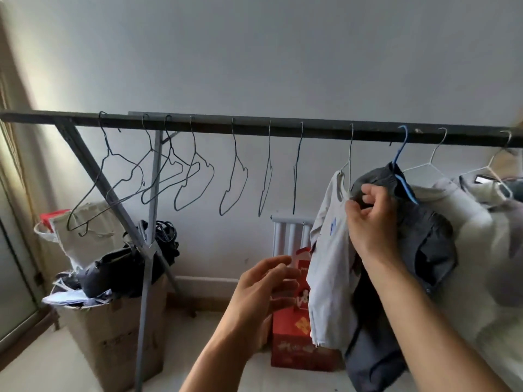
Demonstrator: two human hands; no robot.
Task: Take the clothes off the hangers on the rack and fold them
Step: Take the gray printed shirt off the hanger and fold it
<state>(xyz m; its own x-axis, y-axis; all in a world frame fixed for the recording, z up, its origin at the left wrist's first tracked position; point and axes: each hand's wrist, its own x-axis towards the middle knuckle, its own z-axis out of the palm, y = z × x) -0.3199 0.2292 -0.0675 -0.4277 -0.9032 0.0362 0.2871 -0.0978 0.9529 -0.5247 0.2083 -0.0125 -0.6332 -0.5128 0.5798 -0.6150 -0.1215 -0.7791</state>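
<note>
- Here's the pale shirt (329,278), hanging from a thin wire hanger (350,154) right of the middle of the rack's dark bar (254,127).
- The right hand (370,222) is up just under the bar, thumb and curled fingers pinching the shirt at its neckline.
- The left hand (263,298) hovers lower, below the bar's middle, fingers loosely spread and gripping nothing.
- Just behind the shirt, further right along the bar, a dark grey garment (430,239) droops from a blue hanger (402,154).
- Next along the bar comes a white garment (464,222) on a white hanger (433,159).
- To the left, the bar carries a row of bare wire hangers (195,176), tilted at all angles.
- Under the bar's middle, a red paper bag (294,343) stands on the pale floor (42,372), with a white radiator (288,236) on the wall behind it.
- Under the bar's left end, the rack's crossed grey legs (150,250) stand beside a cardboard box (113,343) stuffed with dark and pale items.
- Behind the bar is a plain pale wall (283,52); at its far left end, a glass pane (11,292) meets the floor.
</note>
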